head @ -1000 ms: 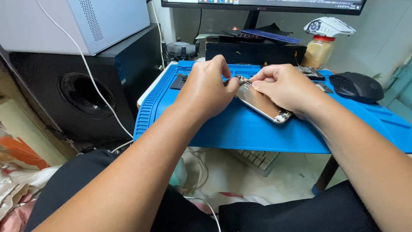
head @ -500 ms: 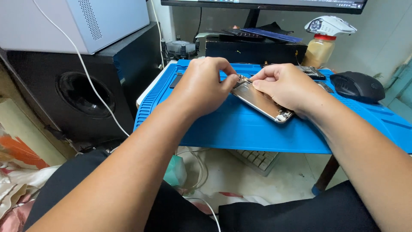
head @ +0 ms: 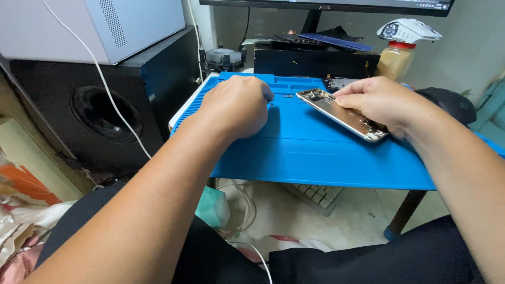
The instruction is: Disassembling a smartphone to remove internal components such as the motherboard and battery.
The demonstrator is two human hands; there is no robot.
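An opened phone body [head: 342,113] with a silver frame lies tilted on the blue work mat [head: 315,152]. My right hand [head: 381,102] rests on it and holds it down, fingertips near its far end. My left hand [head: 236,105] hovers to the left of the phone over the mat, fingers curled closed; whether something small is pinched in them is hidden. A tiny dark part [head: 288,96] lies on the mat between my hands.
A black speaker [head: 105,113] with a grey box [head: 105,26] on it stands at the left, a white cable [head: 113,100] hanging across it. Behind the mat are a monitor stand [head: 311,21], a spray bottle [head: 400,50] and a black mouse [head: 455,105]. A keyboard [head: 315,194] lies below the table.
My left hand has drawn away from the phone's end, moving left. My right hand stays on the phone.
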